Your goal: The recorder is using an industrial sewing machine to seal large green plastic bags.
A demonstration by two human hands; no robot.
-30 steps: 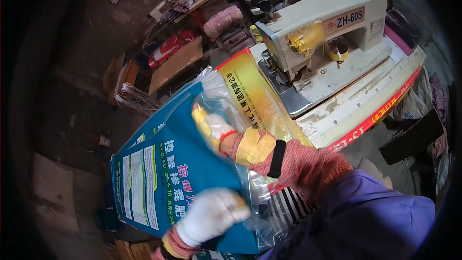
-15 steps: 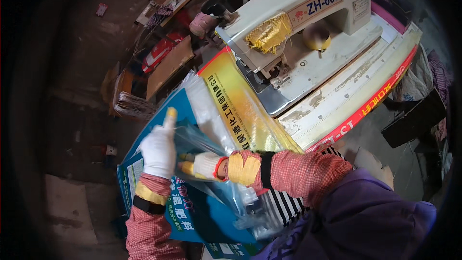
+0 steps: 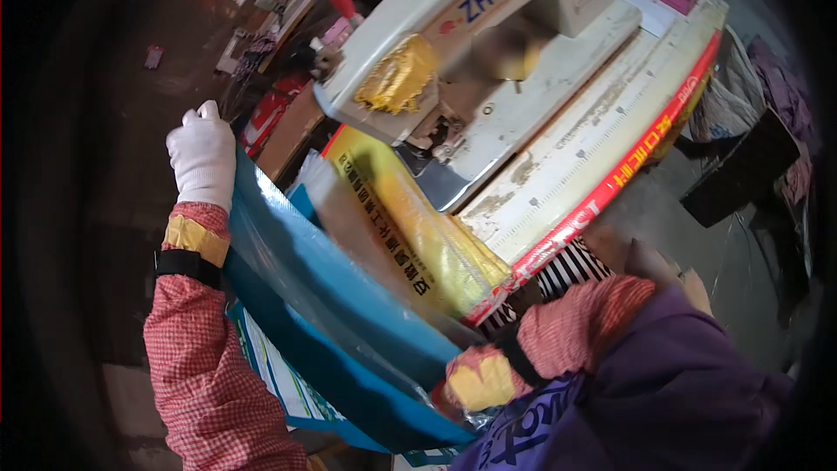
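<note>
A blue woven plastic bag (image 3: pixel 323 288) with a clear film liner stretches diagonally across my front. At its far left corner my left hand (image 3: pixel 203 155), in a white glove, is closed in a fist on the bag's edge. My right hand (image 3: pixel 443 396) is at the bag's near right end, its fingers hidden by the plastic. Only its yellow-taped cuff and sleeve show plainly. Just beyond the blue bag, yellow printed bags (image 3: pixel 418 244) lie in a layered stack against the sewing machine's table. Below the blue bag, more printed bags (image 3: pixel 279 366) show white and green panels.
An industrial sewing machine (image 3: pixel 488 44) with a yellow cloth patch stands on a worn, ruler-marked table (image 3: pixel 593 157) with a red front strip. A dark board (image 3: pixel 741 170) juts out on the right. Behind, a cluttered bench (image 3: pixel 305 0) and cardboard (image 3: pixel 292 135) stand close by.
My left hand has moved outward to the far left, its extended finger now curled in, drawing the blue bag's edge along. My right hand has come nearer and right. The view has shifted.
</note>
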